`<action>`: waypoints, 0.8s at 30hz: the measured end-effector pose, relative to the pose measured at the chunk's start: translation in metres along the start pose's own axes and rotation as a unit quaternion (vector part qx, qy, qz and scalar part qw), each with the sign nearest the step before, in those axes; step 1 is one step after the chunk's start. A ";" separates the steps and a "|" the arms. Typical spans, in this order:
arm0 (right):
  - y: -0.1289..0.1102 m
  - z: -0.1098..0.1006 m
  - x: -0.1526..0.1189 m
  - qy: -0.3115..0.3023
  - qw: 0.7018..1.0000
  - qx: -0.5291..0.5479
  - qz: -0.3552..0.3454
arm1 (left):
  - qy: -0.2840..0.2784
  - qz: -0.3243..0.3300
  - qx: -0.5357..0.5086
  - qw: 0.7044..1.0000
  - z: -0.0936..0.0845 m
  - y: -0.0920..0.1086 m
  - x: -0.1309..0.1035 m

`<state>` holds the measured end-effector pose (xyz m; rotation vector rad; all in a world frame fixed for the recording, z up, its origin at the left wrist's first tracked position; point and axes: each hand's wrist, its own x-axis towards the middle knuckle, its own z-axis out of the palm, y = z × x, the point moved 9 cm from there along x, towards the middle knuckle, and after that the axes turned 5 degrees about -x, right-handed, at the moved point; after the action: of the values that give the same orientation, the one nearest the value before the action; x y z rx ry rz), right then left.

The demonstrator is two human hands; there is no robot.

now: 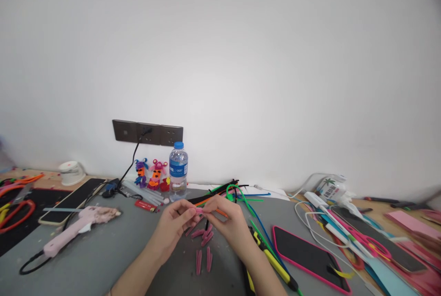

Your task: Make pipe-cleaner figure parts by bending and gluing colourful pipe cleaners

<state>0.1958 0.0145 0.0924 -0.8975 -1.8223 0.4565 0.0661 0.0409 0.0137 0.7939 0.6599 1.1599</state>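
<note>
A short pink pipe cleaner piece [199,211] is stretched between my fingertips above the grey mat. My left hand [174,224] pinches one end between thumb and fingers. On the other end, my right hand [227,222] is closed in a pinch too, hiding part of the piece. Just below the hands lie several folded pink pipe cleaner pieces [207,237] in a loose group. Nearer to me, two more folded pieces [199,262] rest side by side, a little apart. Behind my right hand lies a bundle of coloured pipe cleaners [246,199].
Left: a pink glue gun [74,231], a phone [74,199], orange-handled scissors [20,215]. Behind: a water bottle [178,172], two pipe cleaner figures [156,176], a red lighter [144,205]. Right: yellow-black pliers [275,266], a pink-edged phone [306,254], pink scissors [374,245], a white cable.
</note>
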 end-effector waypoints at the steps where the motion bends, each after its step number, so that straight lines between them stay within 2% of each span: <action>1: -0.002 -0.001 0.000 0.005 1.000 -0.005 -0.008 | -0.002 -0.003 -0.007 1.000 -0.001 -0.001 0.000; 7: -0.005 -0.001 -0.001 0.027 1.000 0.004 0.005 | -0.006 -0.005 -0.009 1.000 0.000 0.001 0.000; 12: -0.002 0.000 -0.003 0.056 0.998 0.007 0.018 | 0.002 0.025 0.001 1.000 0.001 0.006 0.000; 17: -0.005 -0.002 -0.005 0.082 0.996 -0.027 -0.011 | 0.030 0.069 0.109 0.991 -0.008 0.014 0.003; 24: -0.006 -0.003 -0.005 0.087 0.995 -0.036 -0.031 | 0.042 0.070 0.200 0.976 -0.014 0.017 0.006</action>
<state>0.1977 0.0062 0.0947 -0.8980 -1.7097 0.2665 0.0473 0.0532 0.0191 1.1496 0.9374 1.2089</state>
